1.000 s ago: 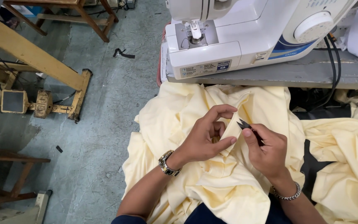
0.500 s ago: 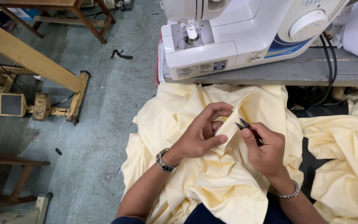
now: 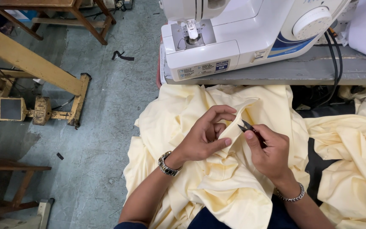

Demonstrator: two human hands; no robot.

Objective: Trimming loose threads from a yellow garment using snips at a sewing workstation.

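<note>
Where the white sewing machine (image 3: pixel 250 38) sits on the grey table (image 3: pixel 318 70), pale yellow fabric (image 3: pixel 217 186) heaped below across the lap, spilling right. Raised fold (image 3: pixel 238 121) at centre of heap, pinched between thumb and fingers of left hand (image 3: pixel 202 140). Right hand (image 3: pixel 270 152) just beside, clasping small black thread snips (image 3: pixel 247 126), blades slightly parted, tips touching or nearly touching fold edge; cannot tell which. Risk, as judged: blades so close to cloth could nick the fold rather than a stray thread, if the pinch slackens. Watch on left wrist, bracelet on right.
</note>
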